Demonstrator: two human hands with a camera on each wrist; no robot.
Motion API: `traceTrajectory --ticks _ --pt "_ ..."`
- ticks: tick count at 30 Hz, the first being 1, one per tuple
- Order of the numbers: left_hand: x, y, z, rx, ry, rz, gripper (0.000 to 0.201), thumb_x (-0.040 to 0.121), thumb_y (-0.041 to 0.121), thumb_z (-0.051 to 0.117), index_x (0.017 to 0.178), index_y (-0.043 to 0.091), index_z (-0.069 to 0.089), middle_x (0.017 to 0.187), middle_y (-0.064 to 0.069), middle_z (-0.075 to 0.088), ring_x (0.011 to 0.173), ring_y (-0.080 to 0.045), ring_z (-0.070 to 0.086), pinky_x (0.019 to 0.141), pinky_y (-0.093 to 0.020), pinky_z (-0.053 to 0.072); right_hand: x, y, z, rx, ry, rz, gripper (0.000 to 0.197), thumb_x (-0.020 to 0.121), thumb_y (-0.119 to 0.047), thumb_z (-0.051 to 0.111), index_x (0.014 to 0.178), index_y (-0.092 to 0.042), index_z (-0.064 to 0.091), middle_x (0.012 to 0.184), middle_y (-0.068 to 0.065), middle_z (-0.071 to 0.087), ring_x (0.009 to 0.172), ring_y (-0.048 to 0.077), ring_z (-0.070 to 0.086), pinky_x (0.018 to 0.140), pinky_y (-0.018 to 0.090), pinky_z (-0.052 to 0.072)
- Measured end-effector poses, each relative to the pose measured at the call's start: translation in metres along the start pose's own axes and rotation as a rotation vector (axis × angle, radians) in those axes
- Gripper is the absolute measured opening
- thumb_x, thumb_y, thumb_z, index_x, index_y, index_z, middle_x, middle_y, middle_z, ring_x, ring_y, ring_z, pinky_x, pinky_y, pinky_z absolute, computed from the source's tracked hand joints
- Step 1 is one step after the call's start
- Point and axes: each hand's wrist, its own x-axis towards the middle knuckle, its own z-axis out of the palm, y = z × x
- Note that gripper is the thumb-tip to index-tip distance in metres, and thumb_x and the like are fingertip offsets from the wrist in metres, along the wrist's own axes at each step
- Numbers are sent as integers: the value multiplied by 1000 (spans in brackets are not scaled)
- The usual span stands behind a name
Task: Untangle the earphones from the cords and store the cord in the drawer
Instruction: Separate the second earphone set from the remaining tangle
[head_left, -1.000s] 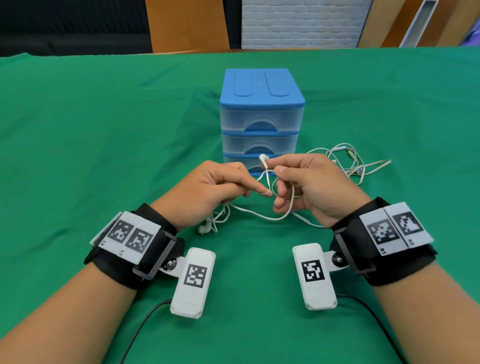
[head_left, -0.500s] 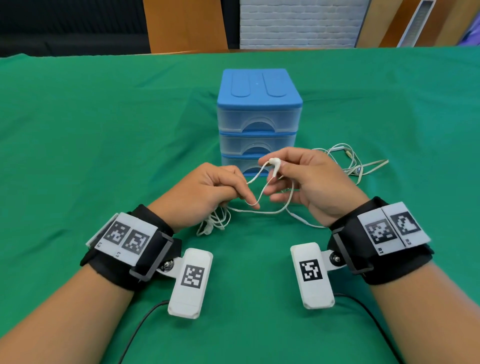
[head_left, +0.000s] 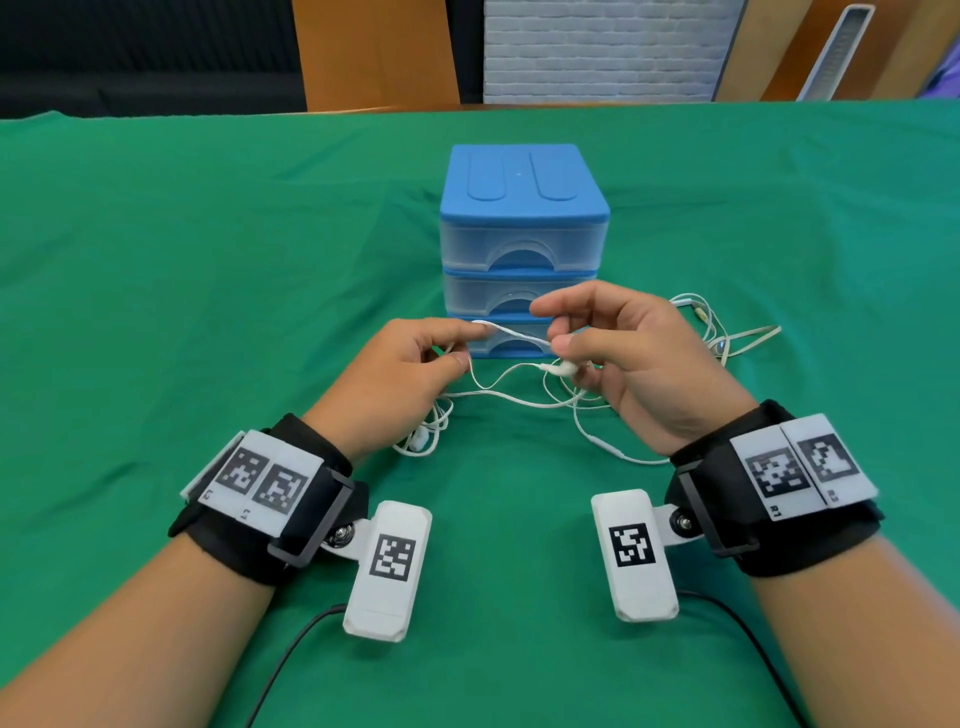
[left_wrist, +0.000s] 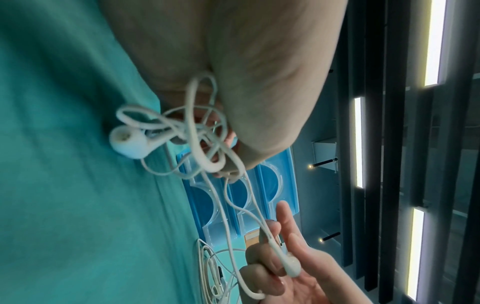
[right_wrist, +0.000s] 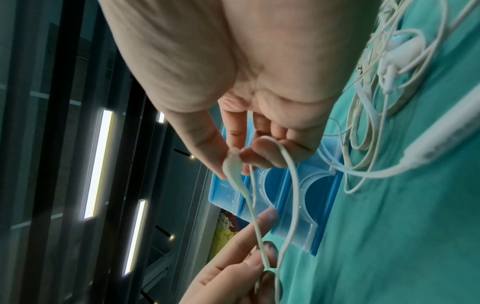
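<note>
One earbud (head_left: 563, 369) is pinched by the right hand (head_left: 634, 364), its wire (head_left: 511, 335) by the left hand (head_left: 400, 374); tangle (head_left: 428, 431) unresolved, drawers (head_left: 522, 249) unopened.

The right hand (head_left: 636, 364) hides the bottom drawer's (head_left: 506, 343) right part and where the cord pile (head_left: 722, 332) joins the earphone wire (head_left: 519, 397). The left wrist view blurs the knot (left_wrist: 200, 142).

Right hand (right_wrist: 233, 86) pinching white earbud (right_wrist: 231, 166); its wire runs to left hand (right_wrist: 233, 265). Blue drawer unit (right_wrist: 306, 207) behind. Cord tangle (right_wrist: 384, 67) on green table (right_wrist: 402, 226).
</note>
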Motion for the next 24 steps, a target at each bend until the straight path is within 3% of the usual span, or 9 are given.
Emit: traceTrajectory --ticks 4,6,9,13,16,20,24 --pt "1 -1 -2 14 81 34 29 97 3 59 111 21 76 62 16 52 55 -10 36 52 -22 32 1 5 -2 -108 15 -30 37 64 -3 75 98 -19 75 93 3 61 66 15 48 74 36 43" --pt "0 1 -2 6 124 54 24 96 2 61 103 17 77 58 10 53 51 -8 39 49 -19 32 1 7 -4 -158 24 -50 42 61 -2 78 97 -23 76 96 1 61 60 11 45 75 33 45" --pt "2 2 -6 -90 197 94 14 93 -1 64 92 12 67 78 -4 61 56 -15 54 50 -22 40 1 9 -6 -218 53 -80 46 66 10 79 97 -23 75 92 0 54 59 11 40 63 25 44" --pt "2 2 -6 -173 219 125 16 90 -3 68 95 10 61 85 -4 64 62 -17 61 52 -23 47 2 6 -6 -168 110 -60 29 83 13 67 98 -11 73 84 9 46 50 12 30 44 20 30" --pt "0 5 -4 -235 135 168 17 88 -5 71 100 5 63 86 -7 66 69 -18 65 58 -25 53 1 3 -5 -133 76 7 15 90 -1 65 102 -7 72 79 11 44 52 15 21 42 19 20" --pt "-3 10 0 -285 9 234 27 83 -6 74 107 -1 63 93 -11 69 86 -18 67 81 -25 57 -2 2 1 -280 -36 29 17 92 -21 69 105 -11 74 82 11 55 49 15 30 41 19 25" --pt "-5 11 1 -301 -23 229 32 82 -12 72 110 0 61 104 -13 70 93 -18 70 85 -25 56 -3 4 5 -348 -84 -74 16 96 -17 66 91 -2 71 71 11 59 49 13 38 46 20 30"
